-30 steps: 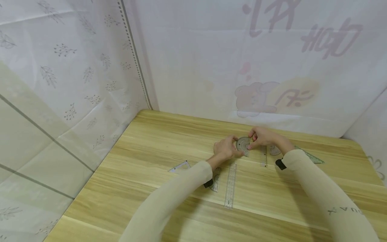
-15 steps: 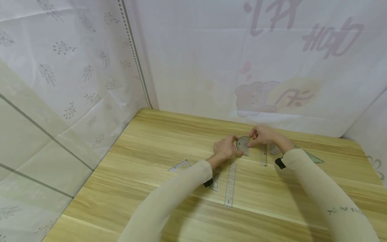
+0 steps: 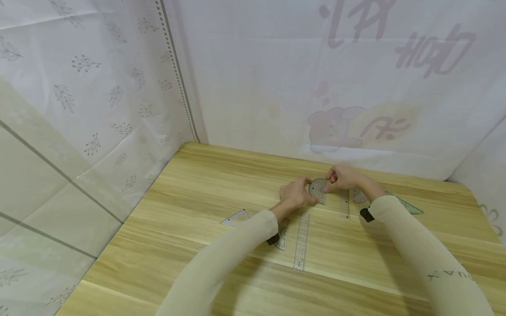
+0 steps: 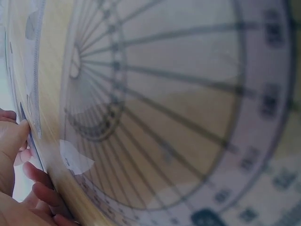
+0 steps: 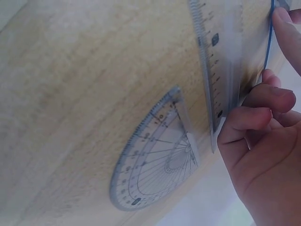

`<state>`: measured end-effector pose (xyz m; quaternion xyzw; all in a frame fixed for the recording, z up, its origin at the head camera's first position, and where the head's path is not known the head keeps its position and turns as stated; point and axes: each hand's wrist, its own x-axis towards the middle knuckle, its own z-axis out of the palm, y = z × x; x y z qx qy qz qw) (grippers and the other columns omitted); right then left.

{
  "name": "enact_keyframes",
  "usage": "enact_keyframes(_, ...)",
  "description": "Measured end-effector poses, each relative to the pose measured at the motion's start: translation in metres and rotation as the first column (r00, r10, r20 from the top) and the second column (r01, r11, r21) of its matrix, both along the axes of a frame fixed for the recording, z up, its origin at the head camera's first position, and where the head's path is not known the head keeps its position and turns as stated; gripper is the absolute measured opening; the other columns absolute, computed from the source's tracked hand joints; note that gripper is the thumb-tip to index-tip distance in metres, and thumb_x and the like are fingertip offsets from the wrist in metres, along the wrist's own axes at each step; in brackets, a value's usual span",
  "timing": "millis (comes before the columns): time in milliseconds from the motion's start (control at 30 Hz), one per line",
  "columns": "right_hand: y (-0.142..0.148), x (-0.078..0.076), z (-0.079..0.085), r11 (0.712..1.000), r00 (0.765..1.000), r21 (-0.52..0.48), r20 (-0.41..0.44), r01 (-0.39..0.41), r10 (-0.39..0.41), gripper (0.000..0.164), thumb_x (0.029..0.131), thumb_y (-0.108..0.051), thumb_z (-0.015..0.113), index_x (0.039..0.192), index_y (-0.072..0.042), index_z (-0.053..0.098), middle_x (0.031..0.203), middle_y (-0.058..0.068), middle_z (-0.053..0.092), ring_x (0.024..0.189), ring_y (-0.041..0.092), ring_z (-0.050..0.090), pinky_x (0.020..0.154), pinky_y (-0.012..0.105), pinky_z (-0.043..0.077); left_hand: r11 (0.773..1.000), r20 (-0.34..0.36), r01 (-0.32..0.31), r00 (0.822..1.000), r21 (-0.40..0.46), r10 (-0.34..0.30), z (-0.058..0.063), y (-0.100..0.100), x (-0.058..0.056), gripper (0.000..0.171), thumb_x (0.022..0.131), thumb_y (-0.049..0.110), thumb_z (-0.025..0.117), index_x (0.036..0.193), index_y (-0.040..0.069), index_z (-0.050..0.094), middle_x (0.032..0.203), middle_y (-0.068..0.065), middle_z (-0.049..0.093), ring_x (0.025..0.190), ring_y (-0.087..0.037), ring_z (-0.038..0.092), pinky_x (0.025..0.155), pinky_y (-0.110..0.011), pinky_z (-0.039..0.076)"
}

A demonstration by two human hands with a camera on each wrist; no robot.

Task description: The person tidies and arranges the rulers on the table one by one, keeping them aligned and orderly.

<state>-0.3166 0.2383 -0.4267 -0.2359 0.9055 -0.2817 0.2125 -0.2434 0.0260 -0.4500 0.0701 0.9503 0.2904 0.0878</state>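
Observation:
Both hands are at a clear protractor (image 3: 317, 188) near the back of the table, its straight edge facing right. My left hand (image 3: 293, 194) spans its curved side, with thumb and forefinger at opposite ends. From the right, my right hand (image 3: 343, 179) holds the straight edge with thumb and forefinger; its other fingers are curled, as the right wrist view shows. A short clear ruler (image 3: 345, 204) and a second protractor (image 5: 155, 155) lie below the right hand. Another protractor (image 4: 178, 103) fills the left wrist view, partly hidden by the left wrist in the head view.
A long clear ruler (image 3: 301, 242) lies mid-table, just right of the left wrist. Left of the left sleeve is a clear set square (image 3: 235, 217), partly covered. A green set square (image 3: 411, 205) lies beyond the right cuff. Patterned curtains (image 3: 253, 87) border the wooden table (image 3: 189, 188).

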Motion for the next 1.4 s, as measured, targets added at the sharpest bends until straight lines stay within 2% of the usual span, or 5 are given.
enact_keyframes(433,0.000,0.002,-0.001,0.998,1.000,-0.059,0.002,-0.012,0.012,0.045,0.089,-0.016,0.082,0.113,0.012,0.055,0.094,0.013,0.054,0.085,0.023,0.048,0.073,0.033,0.043,1.000,-0.001,0.020,1.000,0.013,-0.020,-0.003,-0.001,-0.001,0.073,0.081,0.044,0.087,0.143,0.025,0.055,0.075,0.016,0.059,0.069,-0.006,0.055,0.081,-0.031,0.038)
enact_keyframes(733,0.006,-0.002,-0.008,0.995,1.000,-0.099,-0.012,-0.023,0.022,0.033,0.098,-0.016,0.070,0.112,0.010,0.058,0.092,0.011,0.058,0.079,0.021,0.051,0.069,0.031,0.046,1.000,0.001,0.023,1.000,0.004,-0.023,-0.005,0.000,-0.003,0.076,0.080,0.045,0.087,0.145,0.025,0.054,0.075,0.017,0.059,0.070,-0.006,0.055,0.080,-0.031,0.038)
enact_keyframes(967,0.007,-0.001,-0.009,0.984,0.997,-0.161,-0.053,-0.072,0.065,0.024,0.098,-0.010,0.061,0.109,0.012,0.058,0.094,0.015,0.060,0.081,0.023,0.053,0.071,0.033,0.047,0.999,0.015,0.030,0.999,0.012,-0.030,-0.002,-0.001,-0.002,0.076,0.080,0.045,0.087,0.146,0.026,0.053,0.076,0.018,0.060,0.072,-0.005,0.055,0.080,-0.031,0.038)
enact_keyframes(1200,-0.001,-0.001,-0.005,0.996,0.999,-0.079,-0.006,-0.043,0.042,0.027,0.098,-0.011,0.066,0.112,0.011,0.061,0.096,0.014,0.063,0.081,0.022,0.056,0.074,0.035,0.048,0.997,0.029,0.047,0.998,0.057,-0.049,0.001,-0.004,-0.002,0.063,0.081,0.038,0.088,0.136,0.025,0.060,0.078,0.018,0.062,0.075,-0.005,0.056,0.084,-0.033,0.035)
enact_keyframes(1400,-0.001,-0.003,-0.001,0.999,0.999,0.002,-0.036,-0.034,0.035,0.048,0.090,-0.025,0.080,0.116,0.009,0.058,0.099,0.014,0.058,0.088,0.025,0.052,0.077,0.037,0.046,0.996,0.044,0.042,0.998,0.081,-0.045,0.002,-0.003,-0.002,0.064,0.081,0.037,0.088,0.136,0.023,0.059,0.079,0.019,0.062,0.076,-0.005,0.056,0.085,-0.033,0.033)
